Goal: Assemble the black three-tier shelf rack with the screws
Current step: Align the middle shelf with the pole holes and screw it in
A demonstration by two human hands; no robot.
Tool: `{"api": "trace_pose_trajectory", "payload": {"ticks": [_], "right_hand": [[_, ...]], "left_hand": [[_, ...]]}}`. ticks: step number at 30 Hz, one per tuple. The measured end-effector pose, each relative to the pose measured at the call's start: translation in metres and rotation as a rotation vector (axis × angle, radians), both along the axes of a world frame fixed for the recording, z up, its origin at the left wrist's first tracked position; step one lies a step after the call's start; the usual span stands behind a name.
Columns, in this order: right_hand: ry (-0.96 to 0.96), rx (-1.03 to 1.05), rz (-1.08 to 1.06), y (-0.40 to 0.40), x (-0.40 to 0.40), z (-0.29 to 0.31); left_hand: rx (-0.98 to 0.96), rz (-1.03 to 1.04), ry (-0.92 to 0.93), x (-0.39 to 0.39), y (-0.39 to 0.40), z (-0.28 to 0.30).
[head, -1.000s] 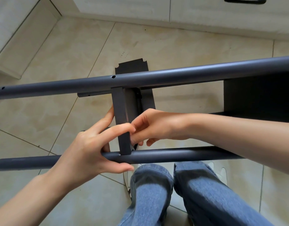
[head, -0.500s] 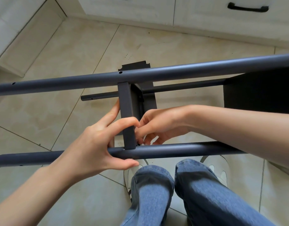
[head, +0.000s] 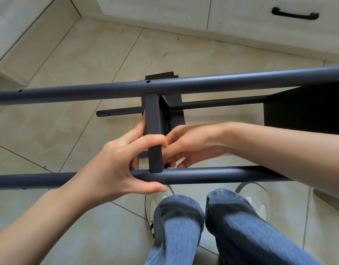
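Black metal rack (head: 164, 88) lies on its side over the floor, above the knees. The left hand (head: 115, 165) grips a shelf edge (head: 154, 131) and near pole (head: 212, 175); the right hand (head: 191, 144) pinches something small, likely a screw. A slip could drop it or cross-thread the hole.

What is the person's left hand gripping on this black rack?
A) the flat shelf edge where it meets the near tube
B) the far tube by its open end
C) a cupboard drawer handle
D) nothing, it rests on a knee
A: the left hand wraps the shelf edge and the near tube at their joint.
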State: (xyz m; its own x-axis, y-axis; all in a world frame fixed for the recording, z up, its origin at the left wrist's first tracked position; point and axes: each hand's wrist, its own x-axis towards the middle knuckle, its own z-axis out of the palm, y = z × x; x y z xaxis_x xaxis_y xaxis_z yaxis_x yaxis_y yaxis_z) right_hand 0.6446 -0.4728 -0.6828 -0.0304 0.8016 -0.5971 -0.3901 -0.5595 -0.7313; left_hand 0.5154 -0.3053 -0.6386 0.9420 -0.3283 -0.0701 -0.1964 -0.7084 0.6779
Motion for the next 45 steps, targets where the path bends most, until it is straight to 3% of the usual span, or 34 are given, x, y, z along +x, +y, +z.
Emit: {"api": "trace_pose_trajectory", "payload": {"ticks": [6, 17, 24, 29, 34, 39, 45], "right_hand": [[-0.21, -0.041, -0.006, 0.001, -0.004, 0.002], [0.008, 0.007, -0.024, 0.0, 0.007, 0.001], [-0.075, -0.046, 0.016, 0.003, -0.001, 0.0], [0.011, -0.023, 0.011, 0.002, 0.006, 0.005], [-0.071, -0.05, 0.013, 0.005, 0.003, 0.001], [0.031, -0.023, -0.033, 0.0, 0.006, 0.002], [-0.081, -0.055, -0.014, 0.002, 0.006, 0.001]], "left_hand": [[0.019, 0.006, -0.01, 0.002, 0.002, 0.0], [0.023, 0.017, -0.041, 0.009, 0.0, 0.001], [0.004, 0.009, -0.057, 0.006, 0.0, 0.0], [0.013, 0.025, -0.053, 0.009, 0.003, 0.001], [0.012, 0.03, -0.057, 0.009, 0.004, -0.002], [0.017, 0.04, -0.049, 0.01, 0.005, 0.0], [0.022, 0.048, -0.045, 0.009, 0.006, -0.001]]}}
